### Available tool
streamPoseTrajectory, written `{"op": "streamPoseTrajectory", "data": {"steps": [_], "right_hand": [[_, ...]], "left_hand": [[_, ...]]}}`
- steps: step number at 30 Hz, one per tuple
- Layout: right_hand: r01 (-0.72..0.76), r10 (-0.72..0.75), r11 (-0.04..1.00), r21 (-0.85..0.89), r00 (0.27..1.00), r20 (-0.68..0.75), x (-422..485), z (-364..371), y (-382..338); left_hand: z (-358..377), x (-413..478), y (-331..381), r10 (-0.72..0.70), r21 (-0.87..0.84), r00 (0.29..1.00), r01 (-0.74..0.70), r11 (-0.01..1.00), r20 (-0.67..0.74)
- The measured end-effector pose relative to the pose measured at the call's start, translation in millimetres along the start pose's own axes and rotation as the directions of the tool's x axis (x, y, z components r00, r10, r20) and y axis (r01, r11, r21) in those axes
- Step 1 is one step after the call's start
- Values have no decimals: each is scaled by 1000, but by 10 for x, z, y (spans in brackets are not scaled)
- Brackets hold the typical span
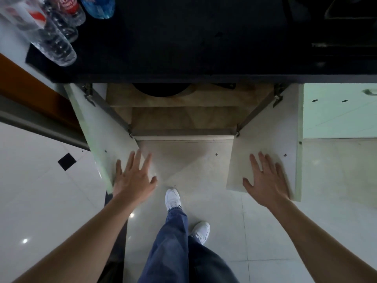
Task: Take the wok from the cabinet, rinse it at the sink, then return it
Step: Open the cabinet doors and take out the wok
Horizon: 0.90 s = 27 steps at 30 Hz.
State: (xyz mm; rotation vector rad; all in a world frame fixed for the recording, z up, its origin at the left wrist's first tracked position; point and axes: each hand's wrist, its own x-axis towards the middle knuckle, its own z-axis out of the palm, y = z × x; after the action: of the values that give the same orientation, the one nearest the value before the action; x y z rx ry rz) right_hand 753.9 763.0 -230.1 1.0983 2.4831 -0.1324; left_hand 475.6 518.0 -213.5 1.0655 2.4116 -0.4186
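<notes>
I look straight down at a base cabinet [183, 119] under a black counter, with both its doors swung open. On the upper shelf a dark round wok [162, 91] shows partly; the counter edge hides most of it. My left hand [133, 176] is spread flat with fingers apart at the lower edge of the left door [95, 131]. My right hand [265, 180] lies spread against the inner face of the right door [265, 139]. Neither hand holds anything.
The black counter [183, 37] carries several plastic bottles [59, 27] at the far left and a dark sink rim [350, 9] at the far right. A closed pale green cabinet door [338, 113] stands to the right. My feet in white shoes [173, 199] stand on a light tiled floor.
</notes>
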Motion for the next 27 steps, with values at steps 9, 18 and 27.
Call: {"op": "streamPoseTrajectory", "data": {"steps": [9, 18, 27], "right_hand": [[-111, 119, 985, -130, 992, 51, -4, 191, 500], [-100, 104, 992, -75, 993, 54, 250, 139, 252], [17, -17, 1000, 1, 979, -202, 1190, 29, -146]], "left_hand": [[426, -265, -825, -203, 75, 977, 197, 977, 69], [335, 165, -449, -31, 3, 999, 31, 1000, -42], [48, 1350, 537, 319, 62, 914, -314, 947, -252]]}}
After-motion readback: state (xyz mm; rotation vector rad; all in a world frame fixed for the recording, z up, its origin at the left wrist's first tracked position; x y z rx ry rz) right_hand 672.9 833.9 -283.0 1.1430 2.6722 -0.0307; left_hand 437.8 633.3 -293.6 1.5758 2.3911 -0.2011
